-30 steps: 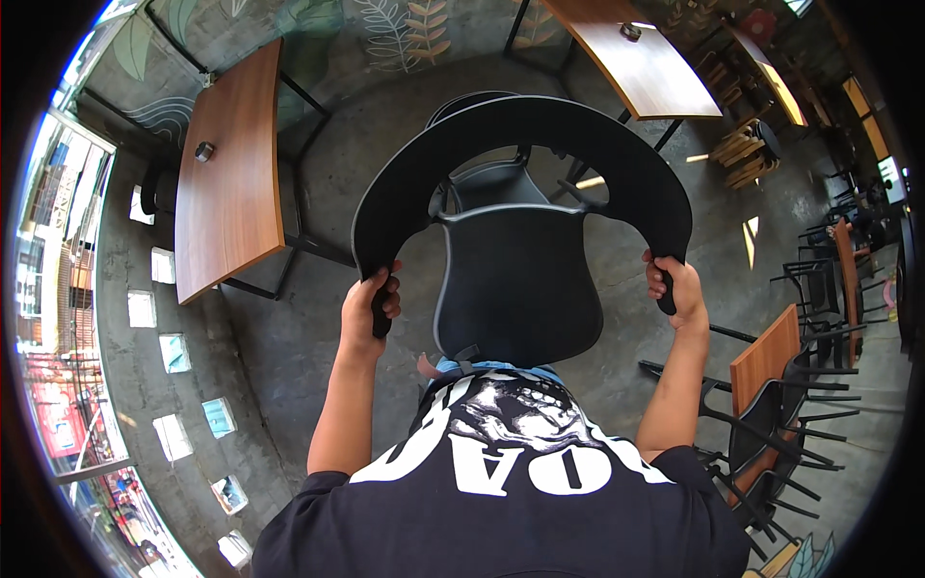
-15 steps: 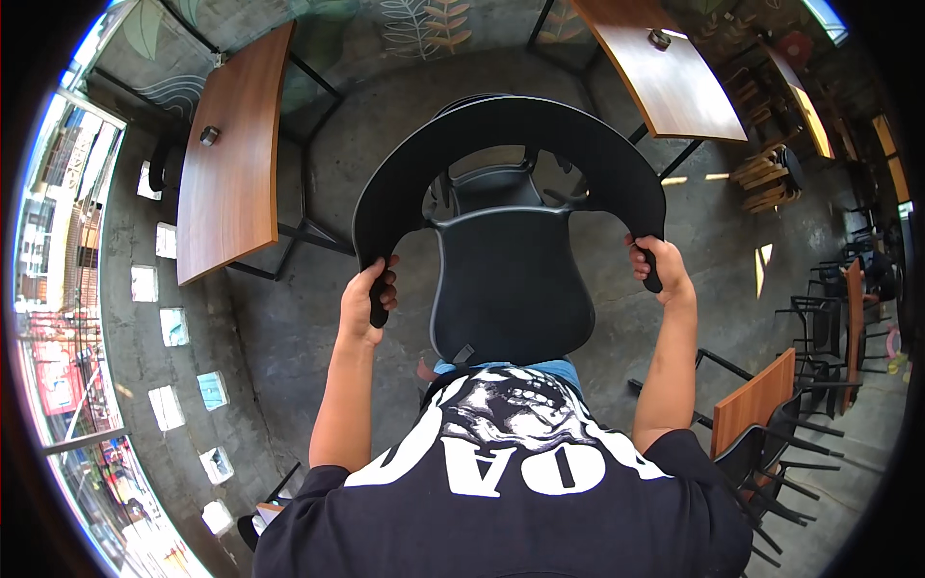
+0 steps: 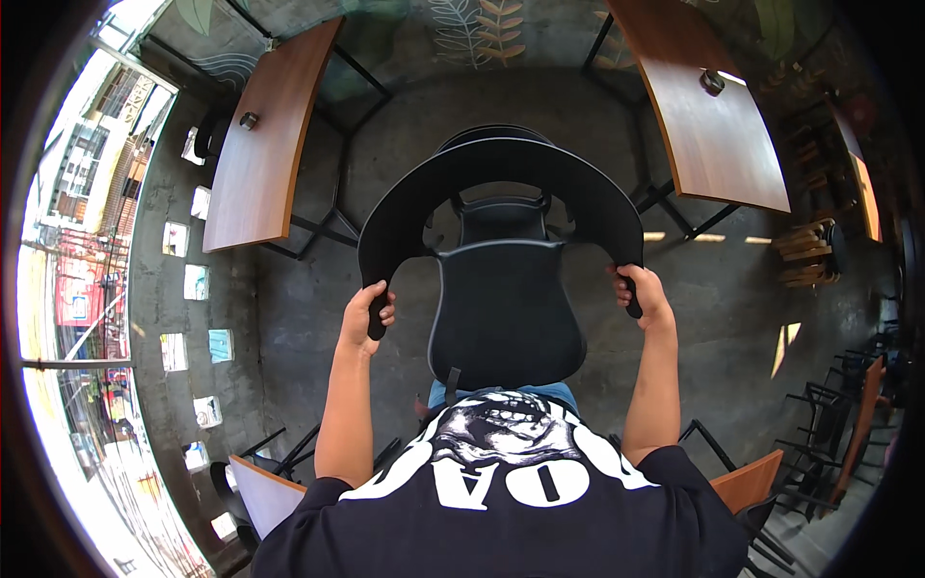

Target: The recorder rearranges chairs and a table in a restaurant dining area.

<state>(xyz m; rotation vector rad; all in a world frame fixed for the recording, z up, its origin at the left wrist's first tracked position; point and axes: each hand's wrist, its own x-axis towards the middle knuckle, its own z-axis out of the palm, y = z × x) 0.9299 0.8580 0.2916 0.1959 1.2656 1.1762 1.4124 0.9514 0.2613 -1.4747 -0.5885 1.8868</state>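
Basically L hand (image 3: pixel 363 317) & R hand (image 3: pixel 648 297) both closed round ends of blk curved chair rail (image 3: pixel 501 161)

Café-like — several wooden tables (image 3: pixel 265 159), leafy mural (image 3: pixel 499 35)

My one view looks out from the wearer's head, wide and fisheye, facing steeply down and forward over the shirt (image 3: pixel 501 525), which sits closest at six o'clock. The left hand (image 3: pixel 364 313) shows at nine and the right hand (image 3: pixel 649 299) at three, with the chair (image 3: pixel 506 313) mid-frame. Farther off, I see one table (image 3: pixel 265 144) at ten, another table (image 3: pixel 718 135) at two, and the painted wall (image 3: pixel 477 34) at twelve.
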